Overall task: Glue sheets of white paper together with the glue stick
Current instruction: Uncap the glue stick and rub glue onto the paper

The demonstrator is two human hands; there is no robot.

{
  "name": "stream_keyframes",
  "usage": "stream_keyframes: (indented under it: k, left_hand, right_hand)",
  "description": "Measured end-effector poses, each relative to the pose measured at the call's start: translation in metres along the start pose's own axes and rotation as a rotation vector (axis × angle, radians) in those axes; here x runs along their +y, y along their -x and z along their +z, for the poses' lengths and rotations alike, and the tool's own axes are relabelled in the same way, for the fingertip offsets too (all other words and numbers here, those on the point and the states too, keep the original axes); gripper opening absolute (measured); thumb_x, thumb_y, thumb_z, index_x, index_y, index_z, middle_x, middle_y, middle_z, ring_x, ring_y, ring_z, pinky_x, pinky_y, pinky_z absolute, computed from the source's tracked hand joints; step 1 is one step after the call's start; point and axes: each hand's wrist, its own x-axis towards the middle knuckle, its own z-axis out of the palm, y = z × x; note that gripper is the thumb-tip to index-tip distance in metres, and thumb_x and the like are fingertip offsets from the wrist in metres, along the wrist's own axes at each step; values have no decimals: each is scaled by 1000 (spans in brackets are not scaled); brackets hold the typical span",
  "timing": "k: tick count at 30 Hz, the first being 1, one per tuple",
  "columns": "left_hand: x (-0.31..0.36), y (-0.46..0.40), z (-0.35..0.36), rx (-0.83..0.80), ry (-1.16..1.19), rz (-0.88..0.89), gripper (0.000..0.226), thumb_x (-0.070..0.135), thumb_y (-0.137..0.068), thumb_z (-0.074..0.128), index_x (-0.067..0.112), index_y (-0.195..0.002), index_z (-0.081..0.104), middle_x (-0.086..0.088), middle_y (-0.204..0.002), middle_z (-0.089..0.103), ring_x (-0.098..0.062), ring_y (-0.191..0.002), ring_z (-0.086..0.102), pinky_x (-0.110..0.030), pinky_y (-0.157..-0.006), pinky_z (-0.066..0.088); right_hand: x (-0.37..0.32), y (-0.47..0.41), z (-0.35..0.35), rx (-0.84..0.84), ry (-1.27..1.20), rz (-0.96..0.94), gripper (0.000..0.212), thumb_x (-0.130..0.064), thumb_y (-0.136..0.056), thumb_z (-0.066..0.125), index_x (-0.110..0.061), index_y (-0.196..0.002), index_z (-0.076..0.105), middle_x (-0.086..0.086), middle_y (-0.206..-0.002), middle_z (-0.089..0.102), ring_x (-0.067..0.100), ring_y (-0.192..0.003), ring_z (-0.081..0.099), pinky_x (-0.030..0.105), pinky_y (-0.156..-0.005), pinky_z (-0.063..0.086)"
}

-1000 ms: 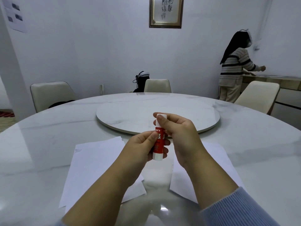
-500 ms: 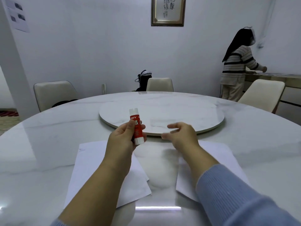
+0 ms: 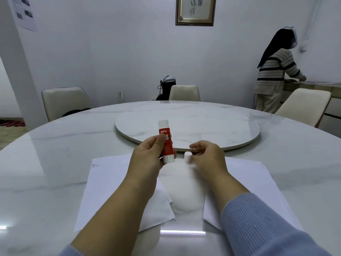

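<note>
My left hand (image 3: 147,159) grips a red and white glue stick (image 3: 166,143) and holds it upright above the table. A small white cap (image 3: 187,155) stands on the table just right of the stick. My right hand (image 3: 208,159) hovers beside the cap with loosely curled fingers; one blurred fingertip is at the cap's side and the thumb is clear above it. White paper sheets (image 3: 114,183) lie overlapping under my left forearm. Another white sheet (image 3: 258,182) lies under my right forearm.
The round white marble table (image 3: 55,154) carries a raised turntable (image 3: 212,122) just beyond my hands. Cream chairs (image 3: 64,100) stand around the far side. A person in a striped top (image 3: 273,74) stands at a counter at the back right.
My right hand pulled the cap off the stick and moved down and right; the cap now stands on the table. My left hand carried the stick left and keeps it upright.
</note>
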Motion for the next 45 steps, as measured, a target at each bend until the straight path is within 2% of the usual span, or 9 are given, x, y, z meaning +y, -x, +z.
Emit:
stream_keyframes:
  k: [5,8,20,23,28,32,36,42,45]
  left_hand:
    - [6,-1,-1,40,28,41,14,19,-92,53,12,-91,65,-2,-77,68,-19,-78,64,-34,-84,54]
    - [11,2,-3,33,70,68,15,22,-89,56,11,-86,66,4,-67,72,-8,-66,67,-23,-70,56]
    - [18,14,1,9,73,125,36,29,-59,72,7,-87,71,-7,-79,76,-17,-72,72,-26,-69,60]
    - [19,13,-4,-26,33,125,32,28,-61,71,8,-86,72,-6,-77,76,-17,-72,72,-25,-69,59]
    - [23,16,-4,-143,9,134,23,23,-62,68,10,-81,73,-3,-73,76,-17,-71,71,-24,-70,59]
    - [24,16,-3,-92,-45,179,25,25,-60,70,13,-83,73,-2,-74,76,-17,-72,72,-26,-70,59]
    - [26,16,-7,-62,-28,157,25,28,-61,68,12,-80,73,-2,-72,76,-16,-69,72,-25,-68,59]
    - [28,19,-4,-131,44,139,15,23,-65,69,11,-67,77,-6,-68,74,-17,-64,70,-25,-65,59]
    - [29,21,-5,-135,21,170,15,22,-63,69,13,-72,77,-4,-73,76,-17,-70,73,-26,-68,60]
  right_hand:
    - [-51,39,-32,-104,-105,-113,8,-24,-84,67,-21,-91,69,-4,-73,65,11,-63,57,21,-57,43]
    - [-60,81,-24,-224,-34,-133,41,-46,-71,77,-29,-105,61,-10,-85,64,4,-70,58,20,-64,46]
    - [-50,94,5,144,-101,-315,22,-45,-83,65,-27,-94,59,-14,-82,63,5,-64,53,14,-61,44]
    - [-50,93,5,6,-166,-214,23,-42,-91,55,-21,-88,63,-10,-67,62,5,-56,53,12,-53,39]
    - [-49,88,-4,-674,-1169,378,33,-35,-84,47,-8,-65,54,2,-47,38,13,-45,30,26,-53,26]
    - [-45,88,1,-505,-960,283,47,-53,-88,46,-9,-85,61,3,-57,54,14,-54,44,26,-58,37]
    - [-47,93,4,-278,-552,-43,23,-42,-85,59,-19,-87,62,-8,-57,55,6,-54,49,15,-55,43]
    - [-53,95,2,-612,-1106,181,57,-46,-97,34,-13,-51,40,8,-46,43,18,-46,39,27,-52,36]
    - [-52,95,2,-655,-1070,269,69,-58,-94,26,-9,-49,45,11,-46,47,19,-43,41,28,-50,37]
